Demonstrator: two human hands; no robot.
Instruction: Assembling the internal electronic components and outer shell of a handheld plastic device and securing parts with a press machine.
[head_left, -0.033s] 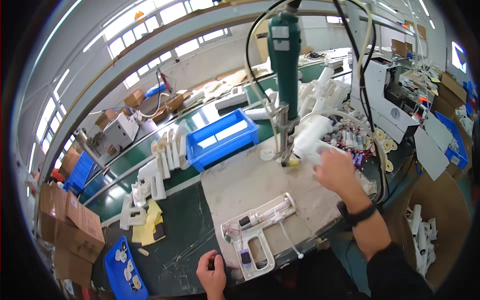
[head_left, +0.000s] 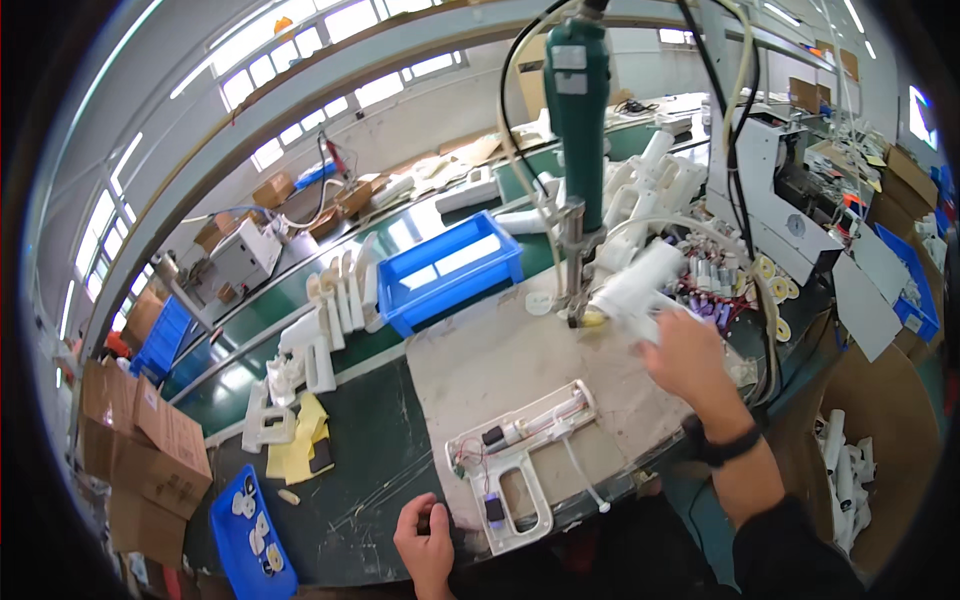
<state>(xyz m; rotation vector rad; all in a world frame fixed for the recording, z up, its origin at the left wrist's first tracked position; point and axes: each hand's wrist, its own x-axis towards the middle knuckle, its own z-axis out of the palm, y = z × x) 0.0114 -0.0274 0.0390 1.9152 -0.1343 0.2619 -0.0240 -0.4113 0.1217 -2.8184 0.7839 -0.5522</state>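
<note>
— Holding the white plastic housing (head_left: 634,287) up under the hanging green electric screwdriver (head_left: 578,120), is that the right hand (head_left: 688,352)?

— Yes. Its fingers are wrapped around the housing's lower end, near the far right corner of the pale work mat (head_left: 520,370). The housing's long axis slants from the hand up and away toward the far right, while its near-left end meets the screwdriver's tip.

— And the screwdriver's axis?

— Roughly upright, crossing the housing at a slant.

— Where is the left hand (head_left: 428,545)?

— Well apart, at the bench's near edge, fingers curled on the edge beside the open white half-shell (head_left: 520,455) with wires showing. I cannot tell if it grips anything. A blue bin (head_left: 452,268) sits beyond the mat.
</note>
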